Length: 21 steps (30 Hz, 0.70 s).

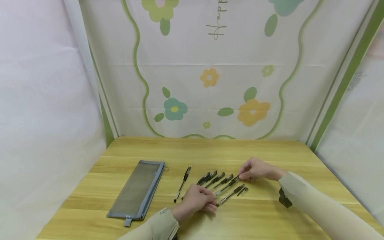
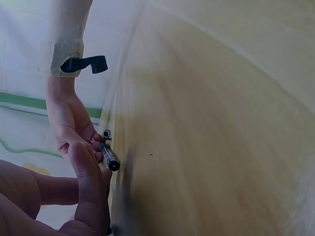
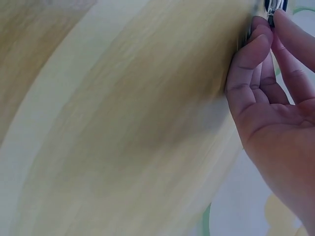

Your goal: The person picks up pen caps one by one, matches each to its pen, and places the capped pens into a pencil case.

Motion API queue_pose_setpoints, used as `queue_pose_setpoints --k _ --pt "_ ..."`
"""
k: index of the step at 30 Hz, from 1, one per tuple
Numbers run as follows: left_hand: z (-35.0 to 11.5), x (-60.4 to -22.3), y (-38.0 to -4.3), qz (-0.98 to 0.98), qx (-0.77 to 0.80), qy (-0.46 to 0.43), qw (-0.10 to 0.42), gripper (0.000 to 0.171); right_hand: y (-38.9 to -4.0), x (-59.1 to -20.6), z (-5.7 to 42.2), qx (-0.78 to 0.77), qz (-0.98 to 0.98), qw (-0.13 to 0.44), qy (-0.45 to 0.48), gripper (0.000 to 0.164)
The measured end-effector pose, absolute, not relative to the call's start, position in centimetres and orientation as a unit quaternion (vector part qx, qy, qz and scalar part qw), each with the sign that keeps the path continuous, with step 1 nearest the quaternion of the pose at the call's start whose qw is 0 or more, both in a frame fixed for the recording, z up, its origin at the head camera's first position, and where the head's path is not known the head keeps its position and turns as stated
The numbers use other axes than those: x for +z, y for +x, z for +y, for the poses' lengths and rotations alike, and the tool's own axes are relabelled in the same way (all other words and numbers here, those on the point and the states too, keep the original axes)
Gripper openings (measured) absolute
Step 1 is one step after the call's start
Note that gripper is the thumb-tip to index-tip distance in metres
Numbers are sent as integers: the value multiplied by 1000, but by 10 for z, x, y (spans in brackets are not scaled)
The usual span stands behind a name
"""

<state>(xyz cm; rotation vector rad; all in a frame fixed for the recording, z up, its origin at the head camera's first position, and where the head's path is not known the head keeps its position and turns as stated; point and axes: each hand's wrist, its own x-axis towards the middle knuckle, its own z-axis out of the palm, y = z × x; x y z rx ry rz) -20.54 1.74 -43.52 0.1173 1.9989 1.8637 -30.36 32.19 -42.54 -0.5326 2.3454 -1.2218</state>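
Note:
In the head view, several clear pens with black caps lie slanted in a row on the wooden table, among them a capped pen [image 1: 223, 180]. My right hand [image 1: 258, 169] pinches the upper end of one pen [image 1: 228, 186] between thumb and fingers; the right wrist view shows this pinch at its edge. My left hand [image 1: 196, 200] is low by the pens' near ends, fingers loosely bent, covering some of them. Closest to its fingertips lies another pen [image 1: 229, 196], with a loose clear cap [image 1: 243, 191] beside its far end.
A grey mesh zip pouch [image 1: 136, 190] lies flat on the left of the table [image 1: 168, 146]. Between it and the row lies a separate pen [image 1: 182, 184]. A floral-printed cloth [image 1: 210, 100] hangs behind, with pale cloth panels at both sides.

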Motion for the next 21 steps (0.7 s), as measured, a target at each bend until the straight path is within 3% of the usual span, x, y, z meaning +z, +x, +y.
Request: queue_pose_setpoints --k 13,21 --pt "15 -439 -204 697 684 56 210 19 -301 -427 317 -427 861 195 -194 10" --pt "12 -430 -200 751 633 121 145 16 -299 -420 342 -417 875 104 -224 18"
